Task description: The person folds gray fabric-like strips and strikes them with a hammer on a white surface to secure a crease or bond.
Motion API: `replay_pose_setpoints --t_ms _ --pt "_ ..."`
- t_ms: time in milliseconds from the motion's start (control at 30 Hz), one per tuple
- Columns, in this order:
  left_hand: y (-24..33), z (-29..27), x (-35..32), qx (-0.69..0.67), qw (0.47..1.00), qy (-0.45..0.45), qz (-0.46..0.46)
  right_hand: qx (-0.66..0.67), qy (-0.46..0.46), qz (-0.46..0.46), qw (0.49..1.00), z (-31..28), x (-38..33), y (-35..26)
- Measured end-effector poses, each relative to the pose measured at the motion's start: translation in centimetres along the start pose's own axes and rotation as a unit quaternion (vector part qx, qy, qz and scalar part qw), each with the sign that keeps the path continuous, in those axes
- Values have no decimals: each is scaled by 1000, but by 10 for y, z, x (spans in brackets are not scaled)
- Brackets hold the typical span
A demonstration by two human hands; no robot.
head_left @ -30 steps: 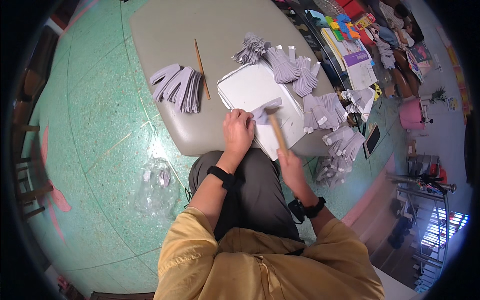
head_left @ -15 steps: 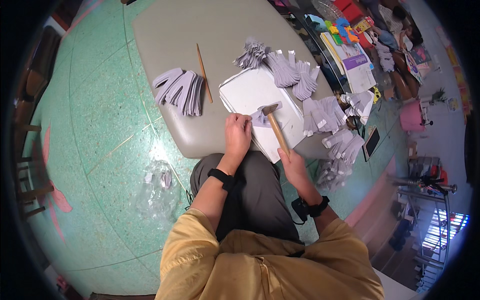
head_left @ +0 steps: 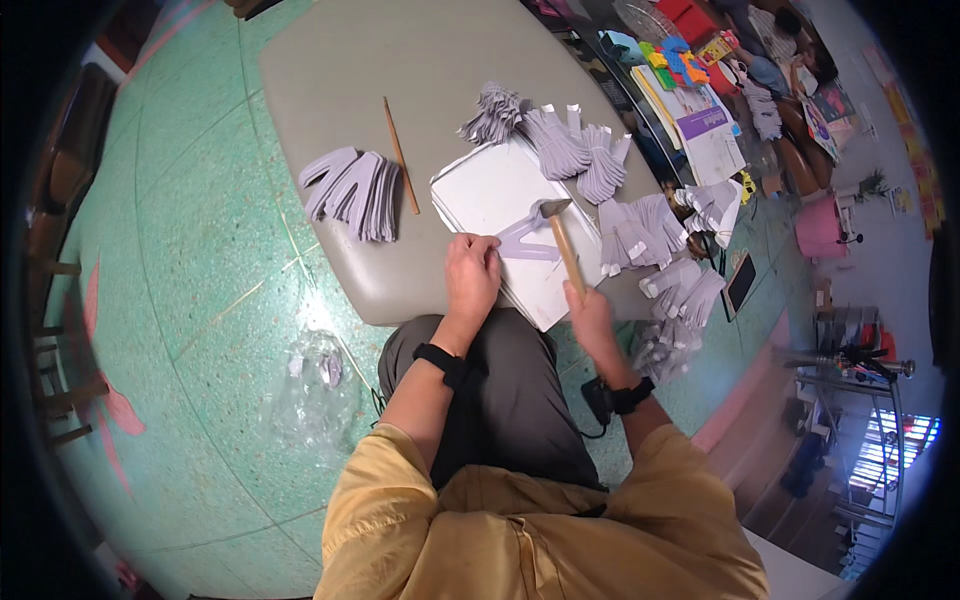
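My right hand [head_left: 592,318] grips the wooden handle of a hammer [head_left: 564,245], whose metal head is at the upper arm of a V-shaped pale lilac strip [head_left: 530,250]. Whether the head touches the strip I cannot tell. The strip lies on a white board [head_left: 485,190]. My left hand [head_left: 472,275] pinches the strip's pointed left end between thumb and fingers. To the left of the board, a fanned stack of similar lilac strips [head_left: 355,195] rests on the bench, with a thin wooden stick [head_left: 401,155] beside it.
Several bundles of lilac strips [head_left: 555,143] lie behind and right of the board on the grey padded bench [head_left: 350,60]. A side table at the far right bears papers [head_left: 710,140] and colourful toy blocks [head_left: 676,62]. A clear plastic bag [head_left: 315,385] lies on the green floor. Another person sits at the far right.
The hammer has shifted slightly right with my right hand, uncovering more of the V-shaped strip. My left hand keeps its hold on the strip's end. The whole view has shifted slightly.
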State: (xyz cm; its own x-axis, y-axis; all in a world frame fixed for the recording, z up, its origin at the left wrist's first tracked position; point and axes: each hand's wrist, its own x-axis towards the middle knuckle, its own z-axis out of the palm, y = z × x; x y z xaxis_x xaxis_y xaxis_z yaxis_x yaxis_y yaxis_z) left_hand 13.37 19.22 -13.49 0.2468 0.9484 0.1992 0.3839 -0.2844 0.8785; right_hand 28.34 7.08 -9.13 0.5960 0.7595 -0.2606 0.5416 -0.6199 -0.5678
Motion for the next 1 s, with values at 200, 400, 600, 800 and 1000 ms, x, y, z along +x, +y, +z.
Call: replay_pose_setpoints --t_ms 200,400,600,800,1000 --pt "-6 0 1 -14 1000 6 -14 63 32 -15 997 -3 -11 -16" --pt "-10 -5 1 -11 1000 -9 -9 0 -23 -5 1000 -10 -25 -33" --pt "-6 -3 2 -1 1000 -7 9 1 -35 -11 999 4 -38 -16" --pt "-8 0 1 1 1000 1 8 -11 -16 -14 1000 5 -48 -4" --pt "-11 -5 2 20 1000 4 21 61 10 9 998 -15 -55 -23"
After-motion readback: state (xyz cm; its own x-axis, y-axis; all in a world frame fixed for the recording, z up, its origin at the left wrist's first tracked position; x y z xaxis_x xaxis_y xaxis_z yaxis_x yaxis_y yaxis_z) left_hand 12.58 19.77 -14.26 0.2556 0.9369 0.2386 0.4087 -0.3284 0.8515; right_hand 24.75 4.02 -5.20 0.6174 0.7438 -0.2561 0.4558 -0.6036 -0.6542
